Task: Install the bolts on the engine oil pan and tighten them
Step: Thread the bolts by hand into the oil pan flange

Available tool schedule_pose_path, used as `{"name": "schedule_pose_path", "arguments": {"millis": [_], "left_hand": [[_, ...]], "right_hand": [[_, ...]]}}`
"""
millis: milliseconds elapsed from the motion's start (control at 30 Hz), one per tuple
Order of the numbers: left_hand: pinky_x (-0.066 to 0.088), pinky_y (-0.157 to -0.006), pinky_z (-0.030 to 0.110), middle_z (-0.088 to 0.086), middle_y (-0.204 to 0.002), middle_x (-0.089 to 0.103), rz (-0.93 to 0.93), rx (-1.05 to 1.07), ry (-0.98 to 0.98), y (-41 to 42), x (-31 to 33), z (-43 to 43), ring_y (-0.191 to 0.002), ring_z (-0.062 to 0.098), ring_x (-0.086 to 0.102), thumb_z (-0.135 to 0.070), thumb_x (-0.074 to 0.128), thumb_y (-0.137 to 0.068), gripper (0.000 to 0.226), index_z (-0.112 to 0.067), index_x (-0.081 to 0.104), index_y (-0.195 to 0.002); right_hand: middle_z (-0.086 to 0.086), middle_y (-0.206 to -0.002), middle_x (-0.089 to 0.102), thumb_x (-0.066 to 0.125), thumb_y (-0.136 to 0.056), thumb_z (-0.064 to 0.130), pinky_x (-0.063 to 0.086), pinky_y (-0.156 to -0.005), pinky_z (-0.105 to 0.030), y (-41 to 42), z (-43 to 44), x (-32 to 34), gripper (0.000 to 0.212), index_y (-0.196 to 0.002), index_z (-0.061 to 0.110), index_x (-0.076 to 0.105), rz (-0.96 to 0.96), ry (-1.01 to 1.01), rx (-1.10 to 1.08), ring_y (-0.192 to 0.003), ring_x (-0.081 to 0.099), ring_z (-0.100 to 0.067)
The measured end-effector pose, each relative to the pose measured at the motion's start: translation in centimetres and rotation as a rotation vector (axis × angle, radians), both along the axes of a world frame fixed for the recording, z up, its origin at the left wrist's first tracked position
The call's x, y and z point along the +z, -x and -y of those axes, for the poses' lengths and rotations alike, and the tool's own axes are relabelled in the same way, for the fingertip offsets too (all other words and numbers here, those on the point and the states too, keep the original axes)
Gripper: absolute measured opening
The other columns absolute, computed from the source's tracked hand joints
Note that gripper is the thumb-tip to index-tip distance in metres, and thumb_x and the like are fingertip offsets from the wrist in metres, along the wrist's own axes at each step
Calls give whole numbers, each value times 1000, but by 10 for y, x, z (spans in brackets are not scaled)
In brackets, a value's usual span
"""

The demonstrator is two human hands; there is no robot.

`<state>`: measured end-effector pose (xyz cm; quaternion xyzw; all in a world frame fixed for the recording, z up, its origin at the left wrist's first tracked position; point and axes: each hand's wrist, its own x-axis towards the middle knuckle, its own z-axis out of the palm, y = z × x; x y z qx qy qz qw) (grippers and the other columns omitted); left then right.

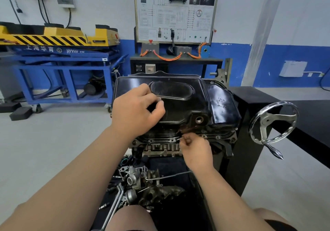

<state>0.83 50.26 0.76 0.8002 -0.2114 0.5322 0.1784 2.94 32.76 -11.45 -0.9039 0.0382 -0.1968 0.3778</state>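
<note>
We see both arms bare all the way from the lower edge of the view to the fingers: the left forearm [80,173] runs uncovered into the left hand [137,109], and the right forearm [223,191] likewise into the right hand [196,152]. Lower down we make out two bare knees, the left knee [132,218] and the right knee [264,214]. Just behind the right one lies a strip of dark fabric [284,226], which looks to us like the hem of shorts.

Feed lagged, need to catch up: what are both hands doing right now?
Left hand: rests on the oil pan, fingers curled; contents cannot be told.
Right hand: pinches a bolt at the pan's flange.
</note>
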Motion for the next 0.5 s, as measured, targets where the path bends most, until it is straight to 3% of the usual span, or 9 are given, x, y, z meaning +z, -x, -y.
{"name": "schedule_pose_path", "arguments": {"millis": [133,267,500], "left_hand": [[38,-44,22,-4,-68,57,11,8,25,-3,4,0,-54,17,54,-33,53,-83,29,-17,76,-74],[40,-43,23,-5,-68,57,24,-18,20,-5,0,-2,-54,16,55,-34,54,-82,28,-18,76,-75],[43,-40,28,-5,-67,57,35,-32,42,-4,-3,-2,-55,16,56,-32,55,-82,25,-19,76,-75]], "right_hand": [[8,-75,68,57,-90,29,44,-58,-21,0,-9,-1,18,-102,25,69,4,-1,-1,-70,62,-12],[6,-76,70,58,-90,28,51,-66,-26,0,-19,-3,15,-98,24,70,11,7,2,-73,64,-14],[2,-75,69,53,-92,31,41,-58,-26,3,-30,-6,16,-91,22,66,46,107,-78,-74,65,-20]]}}
